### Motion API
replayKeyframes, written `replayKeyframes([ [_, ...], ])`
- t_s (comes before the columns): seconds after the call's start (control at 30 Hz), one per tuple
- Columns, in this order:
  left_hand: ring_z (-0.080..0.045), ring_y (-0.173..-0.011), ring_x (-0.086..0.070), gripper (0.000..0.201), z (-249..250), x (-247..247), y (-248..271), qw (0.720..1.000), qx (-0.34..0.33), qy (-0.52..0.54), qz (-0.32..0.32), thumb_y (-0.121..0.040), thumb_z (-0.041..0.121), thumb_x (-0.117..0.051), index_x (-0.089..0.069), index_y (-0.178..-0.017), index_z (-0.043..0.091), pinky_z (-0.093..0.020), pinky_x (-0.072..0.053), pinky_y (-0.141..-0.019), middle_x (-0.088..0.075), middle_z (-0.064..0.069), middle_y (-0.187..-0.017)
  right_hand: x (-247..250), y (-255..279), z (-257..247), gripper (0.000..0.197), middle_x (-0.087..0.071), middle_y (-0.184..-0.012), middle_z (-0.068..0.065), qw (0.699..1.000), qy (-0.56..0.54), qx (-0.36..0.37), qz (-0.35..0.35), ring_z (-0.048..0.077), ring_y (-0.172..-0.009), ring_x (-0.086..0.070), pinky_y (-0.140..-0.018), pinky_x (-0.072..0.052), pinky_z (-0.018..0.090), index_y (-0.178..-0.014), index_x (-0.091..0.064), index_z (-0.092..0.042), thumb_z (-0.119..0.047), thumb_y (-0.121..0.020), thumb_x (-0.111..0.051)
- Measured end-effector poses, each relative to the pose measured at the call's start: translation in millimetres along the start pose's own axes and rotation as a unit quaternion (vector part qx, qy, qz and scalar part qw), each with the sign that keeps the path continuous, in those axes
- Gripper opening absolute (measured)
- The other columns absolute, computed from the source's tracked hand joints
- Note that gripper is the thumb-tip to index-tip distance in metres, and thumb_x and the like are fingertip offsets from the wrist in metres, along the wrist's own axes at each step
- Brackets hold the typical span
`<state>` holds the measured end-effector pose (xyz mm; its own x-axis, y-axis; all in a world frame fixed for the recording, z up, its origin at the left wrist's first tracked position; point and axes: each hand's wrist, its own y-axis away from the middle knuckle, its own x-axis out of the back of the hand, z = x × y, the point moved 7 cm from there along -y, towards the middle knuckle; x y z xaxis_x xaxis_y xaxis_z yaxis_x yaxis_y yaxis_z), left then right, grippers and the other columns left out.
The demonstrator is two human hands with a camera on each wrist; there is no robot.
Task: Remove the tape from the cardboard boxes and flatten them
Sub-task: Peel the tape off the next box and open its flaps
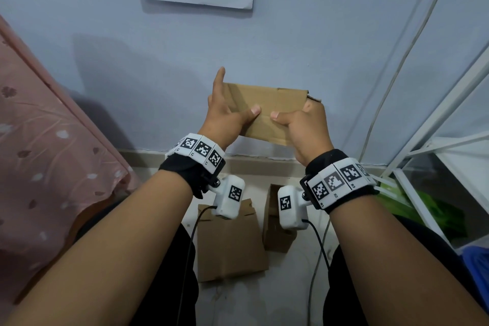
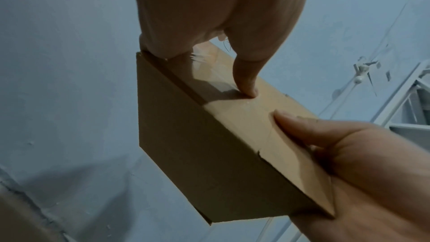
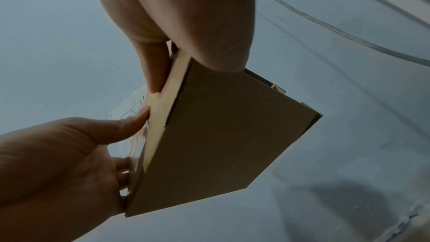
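Cardboard box, small and brown, was held up in front of the blue wall, well above the floor. The left hand gripped its left end, thumb pressed flat on the near face and forefinger pointing upward past the top edge. The right hand clasped the right end, thumb on the near face, the other fingers wrapped behind. In the left wrist view the left thumb tip pressed on a glossy strip of clear tape along the box's lighter face; whether an edge of it was already lifted could not be told. In the right wrist view a clear film showed beside the left hand's fingers, probably tape. The step in hand appeared to be finding and peeling the tape. To do it well, a nail should probably catch the tape's end while the right hand braces the box, then pull low along the seam so the board does not tear. Below, on the floor, lay a flattened box, with another box just to its right.
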<state>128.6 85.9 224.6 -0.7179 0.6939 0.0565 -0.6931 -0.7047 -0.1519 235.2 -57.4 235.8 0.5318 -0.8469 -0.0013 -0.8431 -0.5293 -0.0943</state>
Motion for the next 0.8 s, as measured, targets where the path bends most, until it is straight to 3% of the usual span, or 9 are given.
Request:
replayKeyframes([
  [0.1, -0.017, -0.138, -0.044, 0.115, -0.6, 2.0, -5.2, 0.998, 0.01, 0.057, -0.011, -0.066, 0.032, -0.085, -0.014, -0.154, 0.049, -0.04, -0.042, -0.113, -0.033, -0.002, -0.156, 4.7, -1.3, -7.2, 0.025, -0.078, -0.096, 0.004, 1.0, -0.005, 0.011, 0.007, 0.023, -0.095, -0.075, -0.092, -0.06, 0.045, -0.088, -0.072, -0.017, 0.002, -0.074, -0.077],
  [0.17, -0.014, -0.139, -0.042, 0.122, -3.4, 1.5, -5.7, 0.995, 0.037, 0.09, -0.01, -0.064, 0.046, -0.086, -0.006, -0.156, 0.043, -0.034, -0.038, -0.114, -0.03, 0.002, -0.155, 3.2, 0.0, -11.5, 0.023, -0.079, -0.095, 0.005, 1.0, 0.002, 0.017, -0.006, 0.024, -0.094, -0.076, -0.091, -0.061, 0.044, -0.088, -0.073, -0.016, 0.001, -0.073, -0.078],
  [0.27, -0.015, -0.141, -0.036, 0.137, -10.7, 0.2, -5.4, 0.998, 0.056, 0.035, 0.014, -0.054, 0.064, -0.087, 0.002, -0.156, 0.043, -0.039, -0.033, -0.118, -0.024, 0.003, -0.157, -2.9, 6.4, -13.7, 0.017, -0.078, -0.097, 0.012, 0.999, 0.034, 0.03, -0.029, 0.027, -0.093, -0.075, -0.089, -0.061, 0.046, -0.091, -0.074, -0.006, 0.006, -0.08, -0.075],
  [0.33, -0.016, -0.141, -0.038, 0.133, -14.9, -1.0, -3.9, 0.997, 0.063, 0.031, 0.011, -0.059, 0.054, -0.09, 0.002, -0.156, 0.043, -0.04, -0.035, -0.118, -0.024, 0.0, -0.159, -2.5, 8.3, -12.9, 0.014, -0.078, -0.096, 0.012, 0.998, 0.047, 0.028, -0.023, 0.029, -0.092, -0.075, -0.088, -0.06, 0.049, -0.09, -0.073, -0.006, 0.004, -0.08, -0.075],
  [0.43, -0.013, -0.141, -0.034, 0.118, -9.4, -3.6, -2.0, 0.998, 0.043, 0.04, -0.005, -0.079, 0.024, -0.085, 0.001, -0.158, 0.037, -0.033, -0.036, -0.115, -0.018, -0.003, -0.162, 3.0, 4.4, -8.9, 0.017, -0.078, -0.095, 0.008, 0.999, 0.046, 0.012, -0.006, 0.026, -0.091, -0.075, -0.089, -0.06, 0.05, -0.089, -0.072, -0.011, 0.002, -0.079, -0.076],
  [0.57, -0.016, -0.145, -0.033, 0.107, -3.8, -6.5, 0.7, 1.0, 0.025, -0.003, 0.005, -0.082, 0.022, -0.082, -0.008, -0.157, 0.041, -0.034, -0.036, -0.115, -0.019, -0.003, -0.163, 5.3, 3.2, -6.0, 0.019, -0.076, -0.096, 0.009, 0.998, 0.056, 0.004, 0.028, 0.028, -0.092, -0.074, -0.089, -0.059, 0.052, -0.093, -0.07, -0.007, -0.004, -0.076, -0.078],
  [0.67, -0.012, -0.133, -0.042, 0.075, 7.8, -3.9, 5.8, 0.992, -0.038, -0.097, 0.069, -0.083, 0.021, -0.075, -0.037, -0.147, 0.034, -0.03, -0.039, -0.111, -0.032, -0.001, -0.149, 5.2, 3.3, -5.3, 0.013, -0.074, -0.093, 0.012, 0.995, 0.086, 0.011, 0.055, 0.031, -0.091, -0.072, -0.087, -0.059, 0.045, -0.089, -0.069, -0.003, -0.004, -0.08, -0.077],
  [0.73, -0.01, -0.112, -0.055, 0.039, 12.7, -4.1, 8.1, 0.984, -0.071, -0.12, 0.107, -0.085, 0.023, -0.074, -0.059, -0.12, 0.025, -0.029, -0.046, -0.101, -0.049, -0.002, -0.127, 2.1, 3.9, -7.8, 0.009, -0.074, -0.089, 0.005, 0.991, 0.117, 0.038, 0.05, 0.026, -0.088, -0.071, -0.084, -0.06, 0.043, -0.087, -0.071, -0.011, -0.008, -0.08, -0.076],
  [0.8, -0.01, -0.087, -0.062, 0.017, 10.0, -7.3, 7.3, 0.986, -0.056, -0.116, 0.105, -0.086, 0.029, -0.075, -0.064, -0.096, 0.02, -0.033, -0.054, -0.087, -0.063, 0.002, -0.097, -2.4, 4.9, -9.5, 0.01, -0.075, -0.089, 0.003, 0.985, 0.153, 0.064, 0.04, 0.024, -0.087, -0.071, -0.082, -0.06, 0.047, -0.09, -0.073, -0.011, -0.013, -0.08, -0.075],
])
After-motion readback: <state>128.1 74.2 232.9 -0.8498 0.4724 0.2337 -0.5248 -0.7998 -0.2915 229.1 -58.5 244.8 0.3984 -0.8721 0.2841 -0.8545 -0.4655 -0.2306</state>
